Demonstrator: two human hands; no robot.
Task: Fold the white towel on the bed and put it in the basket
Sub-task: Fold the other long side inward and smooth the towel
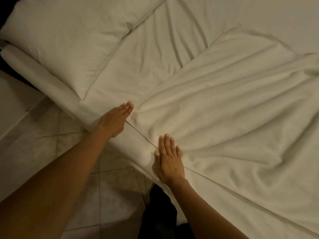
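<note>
Clearly the white towel (233, 104) is only being spread: both hands, left hand (115, 120) and right hand (168, 161), are laid flat and open on its near edge, gripping nothing. Next, corners beyond the fingertips must be pinched.

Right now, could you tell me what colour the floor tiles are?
Pale beige floor tiles with darker grout, seen in the head view.

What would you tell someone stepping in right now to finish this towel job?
Left hand: flat and open, fingertips at the near corner of the white towel.
Right hand: flat and open, pressing the towel's near edge at the side of the bed.
Towel: spread out and wrinkled beside the pillow.
Done: no fold visible yet.
Left: smooth, fold, then put it in the basket, which is not in view.
</note>
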